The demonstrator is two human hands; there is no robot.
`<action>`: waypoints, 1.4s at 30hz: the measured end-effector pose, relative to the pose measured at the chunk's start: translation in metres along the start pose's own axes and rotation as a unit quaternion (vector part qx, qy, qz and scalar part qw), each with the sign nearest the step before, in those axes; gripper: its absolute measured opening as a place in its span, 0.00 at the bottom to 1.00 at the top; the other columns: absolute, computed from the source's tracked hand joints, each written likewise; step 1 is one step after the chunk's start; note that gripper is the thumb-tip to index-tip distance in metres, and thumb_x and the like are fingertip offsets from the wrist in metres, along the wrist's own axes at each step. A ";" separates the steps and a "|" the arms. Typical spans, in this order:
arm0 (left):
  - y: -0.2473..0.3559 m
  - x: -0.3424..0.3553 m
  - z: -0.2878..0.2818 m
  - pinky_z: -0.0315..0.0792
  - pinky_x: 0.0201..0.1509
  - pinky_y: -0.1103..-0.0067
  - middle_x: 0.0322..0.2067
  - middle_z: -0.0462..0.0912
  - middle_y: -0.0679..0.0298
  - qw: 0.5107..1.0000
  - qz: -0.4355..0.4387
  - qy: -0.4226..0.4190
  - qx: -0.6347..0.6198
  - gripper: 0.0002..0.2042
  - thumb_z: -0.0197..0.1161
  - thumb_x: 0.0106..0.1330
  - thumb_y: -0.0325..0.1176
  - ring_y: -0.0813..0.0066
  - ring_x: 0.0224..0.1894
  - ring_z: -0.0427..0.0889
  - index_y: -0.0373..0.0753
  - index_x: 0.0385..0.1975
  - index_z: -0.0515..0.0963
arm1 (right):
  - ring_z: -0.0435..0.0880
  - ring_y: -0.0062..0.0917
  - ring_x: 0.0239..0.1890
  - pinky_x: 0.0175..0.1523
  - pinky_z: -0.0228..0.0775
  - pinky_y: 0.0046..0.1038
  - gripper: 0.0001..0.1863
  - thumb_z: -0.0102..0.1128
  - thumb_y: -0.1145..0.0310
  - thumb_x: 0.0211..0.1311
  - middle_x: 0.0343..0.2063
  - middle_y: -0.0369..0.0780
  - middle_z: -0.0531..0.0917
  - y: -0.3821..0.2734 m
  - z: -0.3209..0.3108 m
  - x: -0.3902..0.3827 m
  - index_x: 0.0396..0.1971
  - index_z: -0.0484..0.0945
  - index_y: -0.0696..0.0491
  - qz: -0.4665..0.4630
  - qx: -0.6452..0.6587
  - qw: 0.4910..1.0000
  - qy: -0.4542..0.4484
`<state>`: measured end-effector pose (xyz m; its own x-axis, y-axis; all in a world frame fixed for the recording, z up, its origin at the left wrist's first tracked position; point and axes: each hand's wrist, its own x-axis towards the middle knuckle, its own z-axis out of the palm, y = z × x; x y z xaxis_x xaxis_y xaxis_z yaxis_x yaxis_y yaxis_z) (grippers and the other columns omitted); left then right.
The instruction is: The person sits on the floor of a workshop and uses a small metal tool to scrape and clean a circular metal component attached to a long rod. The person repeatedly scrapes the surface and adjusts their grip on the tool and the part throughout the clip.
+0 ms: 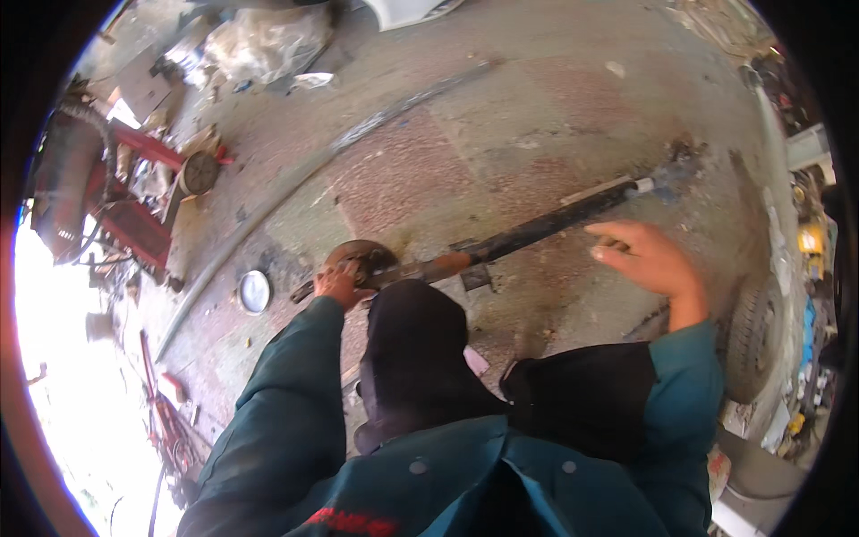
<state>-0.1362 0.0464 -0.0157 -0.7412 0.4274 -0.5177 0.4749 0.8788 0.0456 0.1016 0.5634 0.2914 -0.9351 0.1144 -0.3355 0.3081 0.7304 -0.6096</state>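
A: Left hand (337, 285)?
B: Clamped on flange end of axle shaft (528, 234), lying on concrete floor (465, 134), running toward 2 o'clock.
A: Right hand (646, 259)?
B: Fingers spread, holding nothing, just above the shaft.

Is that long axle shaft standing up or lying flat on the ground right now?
Lying flat. The axle shaft stretches along the concrete floor; the left hand grips its flanged end, and the right hand hovers open above it.
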 end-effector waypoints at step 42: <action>0.002 -0.004 -0.006 0.69 0.76 0.48 0.71 0.84 0.54 1.000 0.016 0.001 0.004 0.50 0.77 0.65 0.68 0.45 0.74 0.79 0.54 0.85 0.66 | 0.91 0.48 0.49 0.58 0.83 0.45 0.27 0.72 0.51 0.77 0.52 0.50 0.92 -0.022 0.010 0.010 0.66 0.87 0.51 -0.048 -0.106 0.993 -0.018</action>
<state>-0.1351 0.0473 -0.0078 -0.7267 0.4552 -0.5145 0.5022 0.8630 0.0542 0.0875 0.5417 0.2941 -0.9505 0.0167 -0.3104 0.1705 0.8630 -0.4755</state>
